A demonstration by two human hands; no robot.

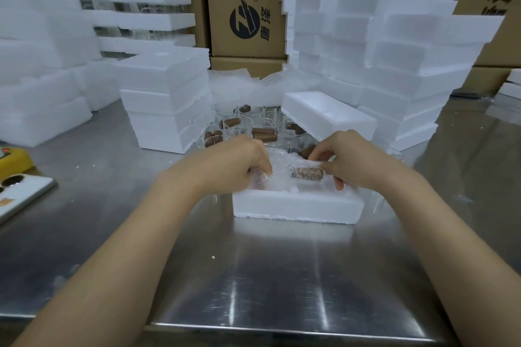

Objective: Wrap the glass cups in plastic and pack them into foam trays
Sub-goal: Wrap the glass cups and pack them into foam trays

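**Both Hands on a Wrapped Cup in the Foam Tray**

At the far left edge of the shiny steel surface (253, 276) sat a yellow box-shaped device (11, 159). In front of it lay a flat white panel with dark round holes (25, 191). Behind them rose stacks of white foam blocks (42, 110), and a shorter stack of closed white foam boxes (166, 98) stood nearer the middle. A brown cardboard carton with a black logo (245, 8) stood at the back. Before it lay a heap of loose bubble sheets (242, 87), and nearer still a cluster of bare clear glass cups with brown wooden handles (263, 129).

The left hand (236, 163) reached over the left end of the low white foam tray (296, 205). Its fingers (260, 169) were curled round a bunch of the clear plastic wrap (279, 166); what lay under that bunch could not be told. Just to the right, the wrapped glass cup (306, 173) lay in the tray, its brown handle showing through the plastic. The right hand (355, 160) pinched the wrap at the cup's right end between thumb and fingers. Beyond it an open foam tray (329, 115) leaned tilted against a tall stack of white foam trays (394, 70) on the right.
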